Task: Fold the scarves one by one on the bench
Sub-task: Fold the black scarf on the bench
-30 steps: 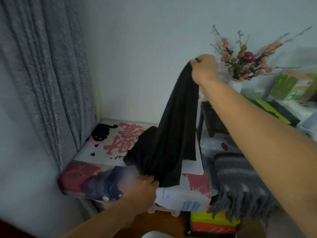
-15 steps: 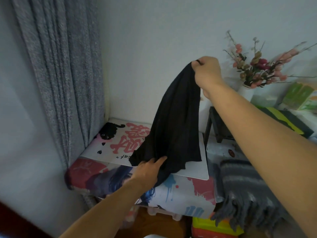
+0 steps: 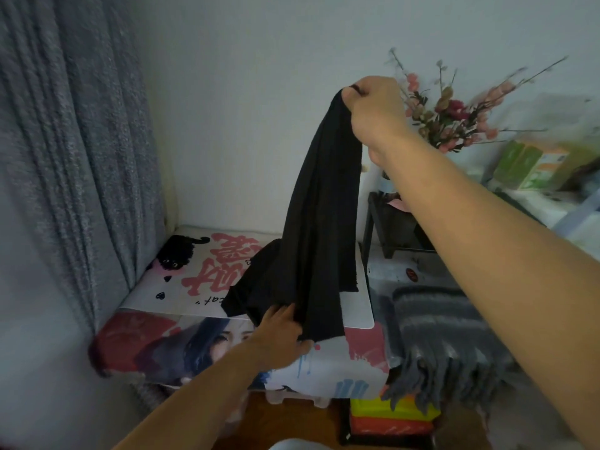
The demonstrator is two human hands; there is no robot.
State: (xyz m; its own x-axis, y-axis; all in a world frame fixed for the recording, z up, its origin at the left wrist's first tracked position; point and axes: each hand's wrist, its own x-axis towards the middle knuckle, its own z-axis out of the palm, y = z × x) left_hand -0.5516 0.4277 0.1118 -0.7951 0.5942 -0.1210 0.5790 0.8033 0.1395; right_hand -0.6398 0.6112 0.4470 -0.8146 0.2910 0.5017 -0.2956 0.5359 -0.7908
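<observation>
A black scarf (image 3: 319,222) hangs in long folds above the bench (image 3: 194,280), which wears a printed cover with a black cat and pink characters. My right hand (image 3: 373,105) is raised high and pinches the scarf's top end. My left hand (image 3: 281,332) is low at the bench's front edge and grips the scarf's lower folds, with the thumb and fingers in the cloth. The scarf's bottom corner trails on the bench top. A grey striped scarf with fringe (image 3: 441,339) lies to the right of the bench and hangs over its edge.
A grey curtain (image 3: 71,151) hangs at the left, right beside the bench. A small dark stand (image 3: 393,225) and a vase of pink flowers (image 3: 454,115) are at the back right. Yellow and red boxes (image 3: 389,417) sit on the floor below the fringe.
My left hand has shifted right along the scarf's lower edge and gathered more cloth. My right hand still holds the top end up high.
</observation>
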